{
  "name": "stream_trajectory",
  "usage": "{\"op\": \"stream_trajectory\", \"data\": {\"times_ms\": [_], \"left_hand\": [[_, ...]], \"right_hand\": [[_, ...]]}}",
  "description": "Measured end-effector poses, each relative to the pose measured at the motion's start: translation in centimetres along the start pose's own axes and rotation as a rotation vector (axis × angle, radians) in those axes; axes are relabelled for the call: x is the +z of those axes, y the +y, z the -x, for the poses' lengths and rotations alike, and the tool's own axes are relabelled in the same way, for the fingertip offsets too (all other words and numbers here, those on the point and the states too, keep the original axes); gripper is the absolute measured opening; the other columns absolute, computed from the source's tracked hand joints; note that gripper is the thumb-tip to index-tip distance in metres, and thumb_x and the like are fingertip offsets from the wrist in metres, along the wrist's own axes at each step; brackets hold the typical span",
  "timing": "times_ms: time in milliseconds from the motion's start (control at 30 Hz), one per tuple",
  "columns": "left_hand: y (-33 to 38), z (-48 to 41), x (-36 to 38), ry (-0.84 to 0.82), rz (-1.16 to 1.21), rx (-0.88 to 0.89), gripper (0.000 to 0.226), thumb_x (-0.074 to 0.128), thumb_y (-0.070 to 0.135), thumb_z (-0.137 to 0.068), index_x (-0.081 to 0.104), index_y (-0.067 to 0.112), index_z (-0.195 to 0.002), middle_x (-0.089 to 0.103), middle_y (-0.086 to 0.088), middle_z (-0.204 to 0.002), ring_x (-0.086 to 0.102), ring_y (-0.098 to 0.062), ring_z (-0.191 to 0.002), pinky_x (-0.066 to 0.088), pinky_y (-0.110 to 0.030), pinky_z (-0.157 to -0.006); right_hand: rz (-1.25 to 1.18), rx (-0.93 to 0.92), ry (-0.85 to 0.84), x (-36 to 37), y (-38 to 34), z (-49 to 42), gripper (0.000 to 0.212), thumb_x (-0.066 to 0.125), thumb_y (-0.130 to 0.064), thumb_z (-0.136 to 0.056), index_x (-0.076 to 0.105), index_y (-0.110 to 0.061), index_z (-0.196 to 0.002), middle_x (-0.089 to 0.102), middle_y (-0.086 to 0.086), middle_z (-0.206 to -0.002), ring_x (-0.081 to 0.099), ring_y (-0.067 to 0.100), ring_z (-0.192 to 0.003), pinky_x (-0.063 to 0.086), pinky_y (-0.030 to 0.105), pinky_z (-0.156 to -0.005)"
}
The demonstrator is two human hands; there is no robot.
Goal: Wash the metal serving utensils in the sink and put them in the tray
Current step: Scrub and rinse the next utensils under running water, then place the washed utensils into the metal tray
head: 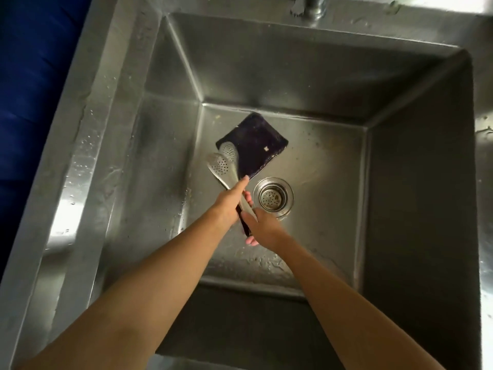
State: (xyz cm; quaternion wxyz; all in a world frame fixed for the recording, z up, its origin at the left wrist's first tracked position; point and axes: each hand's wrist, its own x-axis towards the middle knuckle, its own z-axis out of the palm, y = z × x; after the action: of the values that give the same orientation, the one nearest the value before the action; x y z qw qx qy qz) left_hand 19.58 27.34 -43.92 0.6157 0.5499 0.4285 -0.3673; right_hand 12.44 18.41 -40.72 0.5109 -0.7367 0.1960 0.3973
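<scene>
Looks like a kitchen wash-up spot: deep stainless sink [266, 62], strainer drain [273, 196] just right of the fingers [244, 182], tap base [312, 6] well beyond them.

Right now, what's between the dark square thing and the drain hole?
Nothing: in the head view only bare wet sink floor separates the dark pad from the drain.

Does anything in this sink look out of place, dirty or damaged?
Nothing looks damaged. One dark cloth lies flat on the sink floor, clear of the drain strainer. Small food specks dot the floor. Both hands, left and right, hold two perforated spoons normally.
</scene>
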Motion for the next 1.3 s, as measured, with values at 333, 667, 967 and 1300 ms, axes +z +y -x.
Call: {"op": "stream_trajectory", "data": {"times_ms": [333,667,967,1300], "left_hand": [[-1.1,2.8,-1.1,-0.241,0.223,0.036,0.023,0.067,0.03,-0.084,0.064,0.007,-0.085,0.064,-0.005,-0.07,0.062,-0.019,-0.074,0.05,-0.033,-0.088],[-2.3,5.7,-2.5,-0.11,0.091,0.143,0.028,0.045,0.022,-0.098,0.051,0.017,-0.124,0.065,-0.014,-0.107,0.063,-0.029,-0.093,0.05,-0.037,-0.081],[-1.6,14.4,-3.6,-0.046,-0.176,0.256,0.029,0.042,0.039,-0.094,0.058,0.024,-0.112,0.067,-0.004,-0.083,0.063,-0.023,-0.068,0.049,-0.03,-0.055],[5.5,26.9,-1.8,-0.196,-0.133,0.436,0.016,0.045,0.005,-0.092,0.058,0.011,-0.101,0.064,-0.012,-0.08,0.065,-0.023,-0.06,0.052,-0.027,-0.048]], "right_hand": [[-0.376,-0.035,0.122,0.2,-0.7,2.9,0.035,0.039,-0.036,-0.097,0.052,-0.008,-0.08,0.05,0.006,-0.063,0.041,0.011,-0.044,0.035,0.022,-0.042],[-0.525,-0.018,0.283,4.8,-1.2,4.8,0.041,0.036,-0.037,-0.097,0.052,-0.007,-0.074,0.049,0.003,-0.056,0.034,0.009,-0.036,0.032,0.023,-0.04],[-0.377,-0.11,0.346,5.5,-4.6,12.7,0.041,0.042,-0.038,-0.095,0.05,-0.009,-0.068,0.055,0.013,-0.064,0.038,0.006,-0.027,0.034,0.018,-0.035],[-0.15,-0.3,0.561,-0.3,-12.5,21.3,0.045,0.047,-0.037,-0.093,0.053,-0.017,-0.053,0.053,-0.004,-0.05,0.047,0.005,-0.039,0.037,0.014,-0.043]]}}
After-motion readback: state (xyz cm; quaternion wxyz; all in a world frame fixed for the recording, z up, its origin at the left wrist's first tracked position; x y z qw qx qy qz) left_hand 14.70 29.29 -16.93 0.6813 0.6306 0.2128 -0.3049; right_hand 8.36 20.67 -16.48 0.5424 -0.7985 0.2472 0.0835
